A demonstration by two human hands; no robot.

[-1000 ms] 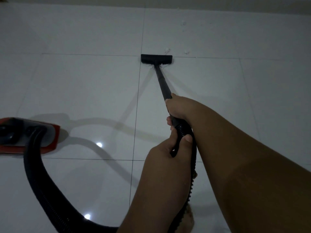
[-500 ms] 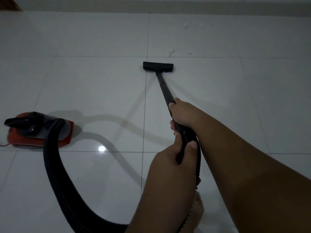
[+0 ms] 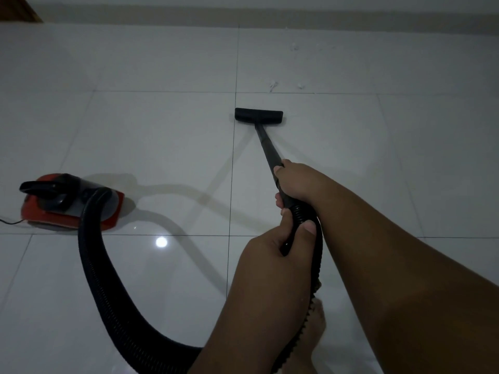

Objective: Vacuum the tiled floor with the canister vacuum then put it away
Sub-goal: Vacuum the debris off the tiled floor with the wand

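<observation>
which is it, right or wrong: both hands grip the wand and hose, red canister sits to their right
No. The head view shows the canister left of them; the left hand and right hand do grip the hose and wand.

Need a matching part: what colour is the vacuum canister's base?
Canister base: red, clearest in head view.

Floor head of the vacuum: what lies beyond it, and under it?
Small white scraps lie on the tiles beyond the floor head; whatever is under it is covered.
</observation>
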